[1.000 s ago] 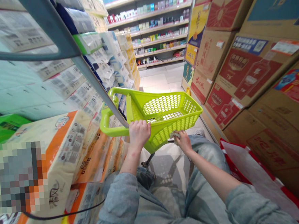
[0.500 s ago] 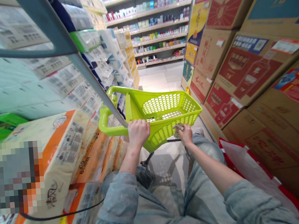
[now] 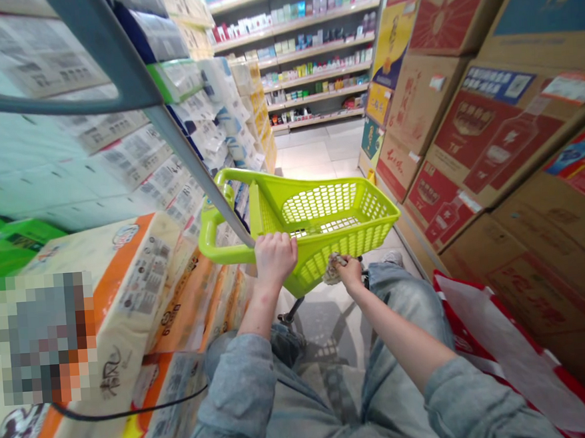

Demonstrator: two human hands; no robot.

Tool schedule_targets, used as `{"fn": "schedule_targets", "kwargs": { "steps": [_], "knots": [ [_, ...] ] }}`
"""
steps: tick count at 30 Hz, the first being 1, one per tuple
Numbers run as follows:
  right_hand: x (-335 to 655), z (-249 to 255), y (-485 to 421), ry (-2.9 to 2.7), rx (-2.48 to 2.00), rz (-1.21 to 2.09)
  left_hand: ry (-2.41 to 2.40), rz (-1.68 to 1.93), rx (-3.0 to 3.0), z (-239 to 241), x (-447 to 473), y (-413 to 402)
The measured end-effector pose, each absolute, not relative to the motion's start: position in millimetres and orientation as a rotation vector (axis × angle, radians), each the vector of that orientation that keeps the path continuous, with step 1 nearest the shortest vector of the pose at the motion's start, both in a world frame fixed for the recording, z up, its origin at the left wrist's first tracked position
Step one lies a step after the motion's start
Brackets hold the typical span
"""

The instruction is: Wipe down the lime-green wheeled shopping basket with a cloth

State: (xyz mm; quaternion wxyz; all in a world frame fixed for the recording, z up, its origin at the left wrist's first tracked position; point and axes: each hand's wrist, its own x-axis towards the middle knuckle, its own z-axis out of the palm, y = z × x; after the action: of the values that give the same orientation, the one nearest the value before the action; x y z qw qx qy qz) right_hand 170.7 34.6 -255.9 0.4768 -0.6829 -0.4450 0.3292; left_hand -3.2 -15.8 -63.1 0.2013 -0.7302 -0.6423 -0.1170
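Observation:
A bright green plastic shopping cart [image 3: 324, 243] with a perforated basket stands in front of me, its basket pointing right. My left hand [image 3: 275, 257] is closed over the cart's near rim, close to where a grey metal pole [image 3: 204, 178] meets it. In my right hand [image 3: 350, 273] is a crumpled, greyish cloth [image 3: 334, 268], held against or very close to the lower near side of the basket. The inside of the basket shows its holed floor and walls.
Stacked tissue packs [image 3: 140, 269] rise on my left, with a black cable [image 3: 136, 411] across them. Cardboard boxes [image 3: 506, 124] line the right, above a red and white bag [image 3: 511, 344]. Shelves of small goods [image 3: 306, 64] stand at the back.
My right hand has moved left and slightly down along the basket's side with the cloth. My left hand stays on the rim. The whole view has shifted slightly.

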Motion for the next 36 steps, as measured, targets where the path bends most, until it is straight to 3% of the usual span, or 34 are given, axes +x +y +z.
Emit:
{"fn": "schedule_targets", "kwargs": {
  "steps": [14,24,36],
  "knots": [
    [169,-239,32,-1.193,-1.572,0.974,-1.823,-0.364,-2.06,-65,-4,-15],
    [150,-223,11,-1.39,-1.499,0.533,-1.827,-0.374,-2.074,-65,-4,-14],
    [175,-213,25,-1.814,-1.422,0.638,-1.827,-0.335,-2.017,-64,-5,-16]
  ]
}}
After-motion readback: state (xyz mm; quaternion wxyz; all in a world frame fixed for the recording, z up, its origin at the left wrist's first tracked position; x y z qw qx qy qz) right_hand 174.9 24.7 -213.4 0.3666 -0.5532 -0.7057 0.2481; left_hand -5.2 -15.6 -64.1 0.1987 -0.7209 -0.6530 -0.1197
